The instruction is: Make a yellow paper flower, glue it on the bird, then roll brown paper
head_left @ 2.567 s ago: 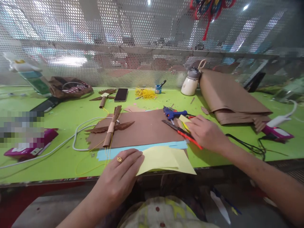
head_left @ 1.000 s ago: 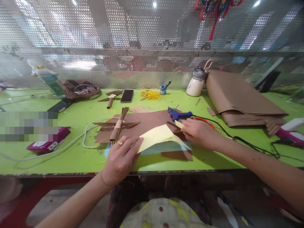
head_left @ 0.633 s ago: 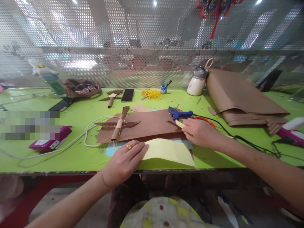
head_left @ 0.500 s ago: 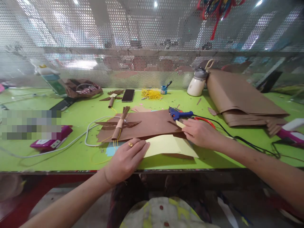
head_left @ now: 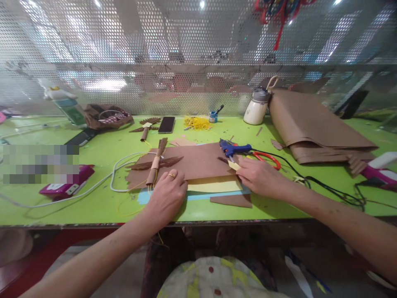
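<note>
My left hand [head_left: 169,192], with a ring on one finger, is closed at the left end of a pale yellow paper sheet [head_left: 217,185]. Most of this sheet lies beneath a large brown paper sheet [head_left: 198,159], above blue paper [head_left: 198,198]. My right hand [head_left: 259,176] pinches a small folded yellow paper piece [head_left: 233,165] over the brown sheet's right end. A brown paper dragonfly shape [head_left: 154,167] with pleated wings and yellow string lies left of my hands. Just beyond my right hand rest a blue glue gun [head_left: 234,147] and red-handled scissors [head_left: 268,159].
A brown paper strip [head_left: 232,201] lies near the front edge. Behind are a phone [head_left: 166,124], yellow shreds [head_left: 197,123], a small blue jar [head_left: 213,117] and a white bottle [head_left: 254,109]. Folded brown paper [head_left: 316,124] stands right; a purple power strip [head_left: 66,182] and cables lie left.
The yellow sheet, raised in front before, now lies mostly under the brown sheet. My left hand has moved slightly up with it, uncovering blue paper and a brown strip. My right hand keeps its small piece.
</note>
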The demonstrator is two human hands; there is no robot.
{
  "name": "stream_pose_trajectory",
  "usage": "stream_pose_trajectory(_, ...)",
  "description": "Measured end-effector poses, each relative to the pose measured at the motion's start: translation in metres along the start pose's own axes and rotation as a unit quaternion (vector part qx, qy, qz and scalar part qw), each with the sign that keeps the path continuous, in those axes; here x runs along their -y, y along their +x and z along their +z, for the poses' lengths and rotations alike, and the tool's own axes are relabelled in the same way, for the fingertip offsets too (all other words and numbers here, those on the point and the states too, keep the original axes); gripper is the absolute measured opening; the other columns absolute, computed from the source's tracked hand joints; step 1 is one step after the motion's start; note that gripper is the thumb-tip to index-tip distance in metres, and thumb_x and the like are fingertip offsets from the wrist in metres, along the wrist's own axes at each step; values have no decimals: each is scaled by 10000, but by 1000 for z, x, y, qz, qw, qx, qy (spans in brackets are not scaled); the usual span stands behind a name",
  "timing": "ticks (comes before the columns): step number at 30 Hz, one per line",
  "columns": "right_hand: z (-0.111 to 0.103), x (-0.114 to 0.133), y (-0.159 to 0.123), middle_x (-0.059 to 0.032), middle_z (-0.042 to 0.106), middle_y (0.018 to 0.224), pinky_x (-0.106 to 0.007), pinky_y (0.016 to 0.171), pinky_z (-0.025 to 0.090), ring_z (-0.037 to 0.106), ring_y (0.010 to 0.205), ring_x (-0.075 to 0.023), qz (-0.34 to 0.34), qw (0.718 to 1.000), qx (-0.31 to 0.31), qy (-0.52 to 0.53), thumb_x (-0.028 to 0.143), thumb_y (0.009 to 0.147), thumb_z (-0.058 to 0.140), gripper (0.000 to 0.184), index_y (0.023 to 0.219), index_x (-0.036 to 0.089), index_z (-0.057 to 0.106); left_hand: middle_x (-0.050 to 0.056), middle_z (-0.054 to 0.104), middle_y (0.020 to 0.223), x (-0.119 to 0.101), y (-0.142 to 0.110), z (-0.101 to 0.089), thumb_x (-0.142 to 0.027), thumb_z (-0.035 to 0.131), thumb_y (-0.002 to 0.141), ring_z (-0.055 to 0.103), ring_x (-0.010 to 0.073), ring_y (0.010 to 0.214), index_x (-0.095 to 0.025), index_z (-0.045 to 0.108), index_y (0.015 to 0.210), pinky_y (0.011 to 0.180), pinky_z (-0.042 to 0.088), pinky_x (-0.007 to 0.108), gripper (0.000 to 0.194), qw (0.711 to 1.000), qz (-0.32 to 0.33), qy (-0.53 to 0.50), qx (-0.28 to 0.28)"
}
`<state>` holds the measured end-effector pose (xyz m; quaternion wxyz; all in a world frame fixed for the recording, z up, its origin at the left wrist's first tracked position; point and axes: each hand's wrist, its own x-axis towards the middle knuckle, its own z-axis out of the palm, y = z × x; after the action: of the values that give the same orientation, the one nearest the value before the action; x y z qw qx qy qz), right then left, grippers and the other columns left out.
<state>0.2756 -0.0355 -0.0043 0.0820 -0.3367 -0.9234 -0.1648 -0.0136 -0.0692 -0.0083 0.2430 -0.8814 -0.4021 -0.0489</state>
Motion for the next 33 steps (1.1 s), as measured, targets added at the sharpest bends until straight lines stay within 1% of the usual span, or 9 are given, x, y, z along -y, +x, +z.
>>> stream_pose_trajectory(7,10,12,-9,-69,533,745,-311,664,321,445,729,-190,-7,1000,7,-17,93,833,446,198,686,140,569,101,508,795,-1,-10,-28,-150,486,802,464,241,789,-144,579,792,715,419,399,94,998,-15,-51,45)
stream_pose_trajectory(10,14,15,-12,-68,537,765,-316,680,329,447,752,-199,-17,1000,14,-20,85,819,472,151,720,138,573,95,520,892,4,-10,-36,-181,477,823,479,233,857,-157,577,876,777,419,404,116,994,-23,-97,37)
stream_pose_trajectory(13,13,19,-14,-77,547,784,-325,705,342,453,787,-210,-19,1000,13,-19,78,817,478,137,743,131,581,97,524,1002,12,-4,-32,-216,518,814,483,234,944,-163,569,960,834,409,402,164,989,-12,-140,48)
stream_pose_trajectory(17,11,22,-15,-86,559,805,-330,708,357,463,791,-214,-12,1000,9,-12,57,805,477,137,768,129,588,77,552,895,17,2,-22,-263,533,817,525,206,863,-157,592,904,761,435,330,150,976,9,-191,105)
stream_pose_trajectory(25,14,26,-17,-89,571,788,-348,708,382,498,788,-228,1,1000,10,-6,40,765,496,146,768,136,606,48,618,782,33,22,-21,-277,487,829,570,152,691,-182,667,804,613,388,248,205,942,49,-293,156)
stream_pose_trajectory(27,1,28,-13,-78,575,775,-342,691,386,507,765,-219,9,1000,13,27,52,758,506,138,731,147,603,29,643,744,40,35,-16,-287,509,803,560,133,632,-187,681,803,567,359,235,199,920,45,-343,183)
stream_pose_trajectory(29,-17,30,-4,-68,578,767,-322,676,394,518,752,-200,30,994,10,101,94,790,494,151,702,156,600,20,633,649,44,51,-9,-305,509,790,527,119,558,-168,684,764,530,331,231,224,907,5,-380,185)
stream_pose_trajectory(31,-33,32,10,-57,584,741,-297,670,405,534,733,-174,58,977,-23,204,130,834,455,208,713,159,622,21,605,580,45,67,-1,-321,505,786,499,116,531,-135,673,697,530,326,237,266,897,-47,-419,136)
stream_pose_trajectory(33,-42,32,27,-48,619,791,-277,668,421,561,749,-160,96,938,-58,327,188,841,480,186,840,171,665,37,633,659,42,80,3,-311,535,765,531,127,597,-118,674,765,575,368,237,237,839,-113,-527,78)
